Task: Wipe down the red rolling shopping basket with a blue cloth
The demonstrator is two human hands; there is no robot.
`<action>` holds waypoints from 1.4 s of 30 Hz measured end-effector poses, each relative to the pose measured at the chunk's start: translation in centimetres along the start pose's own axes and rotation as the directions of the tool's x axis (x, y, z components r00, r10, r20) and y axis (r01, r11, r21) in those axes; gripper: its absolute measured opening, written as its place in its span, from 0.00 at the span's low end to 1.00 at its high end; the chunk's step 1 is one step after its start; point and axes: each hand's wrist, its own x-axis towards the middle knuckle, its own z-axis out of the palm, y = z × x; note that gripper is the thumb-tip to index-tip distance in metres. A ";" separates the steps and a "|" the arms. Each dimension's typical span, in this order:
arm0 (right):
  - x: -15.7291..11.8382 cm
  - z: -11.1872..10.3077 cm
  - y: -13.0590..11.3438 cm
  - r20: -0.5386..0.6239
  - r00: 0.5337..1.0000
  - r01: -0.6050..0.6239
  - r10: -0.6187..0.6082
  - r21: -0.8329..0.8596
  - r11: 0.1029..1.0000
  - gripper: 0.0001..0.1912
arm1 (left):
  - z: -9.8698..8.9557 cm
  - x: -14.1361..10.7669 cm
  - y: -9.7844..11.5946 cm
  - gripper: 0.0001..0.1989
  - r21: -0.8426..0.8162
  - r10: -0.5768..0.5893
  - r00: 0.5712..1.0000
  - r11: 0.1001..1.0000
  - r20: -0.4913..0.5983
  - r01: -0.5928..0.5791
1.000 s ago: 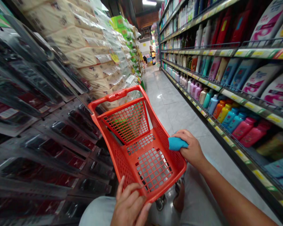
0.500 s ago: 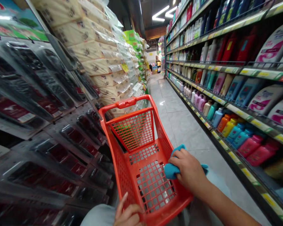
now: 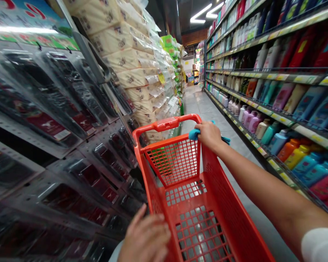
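Note:
My right hand (image 3: 208, 135) is closed around a blue cloth (image 3: 194, 134), pressing it onto the right rim of a red plastic shopping cart (image 3: 229, 182), close to the handle end. Part of the cloth sticks out on both sides of the hand. At the cart's near left side is my left hand (image 3: 146, 236), slightly blurred, its fingers stretched out and holding nothing. Whether it touches the left rim, I cannot tell. The cart's handle (image 3: 166, 124) lies at the far end, above a slatted grid flap (image 3: 177, 160). Through the basket's grid bottom the floor shows.
Packaged goods (image 3: 57, 120) hang on a pegboard close by on the left. Beyond them rise stacked tissue packs (image 3: 133, 72). Shelves of bottles (image 3: 278, 142) line the right side. A grey tiled aisle floor (image 3: 198, 103) runs ahead between them.
My right hand has slid with the cloth along the right rim, away from me toward the handle. My left hand has shifted slightly, its fingers now more stretched. The view has swung left.

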 end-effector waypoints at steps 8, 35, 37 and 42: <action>1.7 4.5 -9.6 -0.028 0.996 -0.086 0.089 0.071 0.994 0.14 | 5.4 11.9 -12.3 0.43 -0.564 -0.618 0.761 0.707 -0.200 0.426; -19.0 21.0 -10.3 0.336 0.892 0.222 -0.303 0.258 0.940 0.15 | 6.1 11.2 -10.5 0.47 -0.754 -0.686 0.711 0.546 -0.152 0.365; -18.2 20.2 -9.0 0.285 0.940 0.125 -0.189 0.228 0.966 0.17 | 5.8 11.4 -10.1 0.48 -0.759 -0.701 0.700 0.528 -0.136 0.381; -12.7 18.6 -7.2 0.136 0.972 -0.214 0.193 0.164 0.963 0.22 | 5.8 11.9 -9.2 0.50 -0.787 -0.710 0.691 0.501 -0.136 0.359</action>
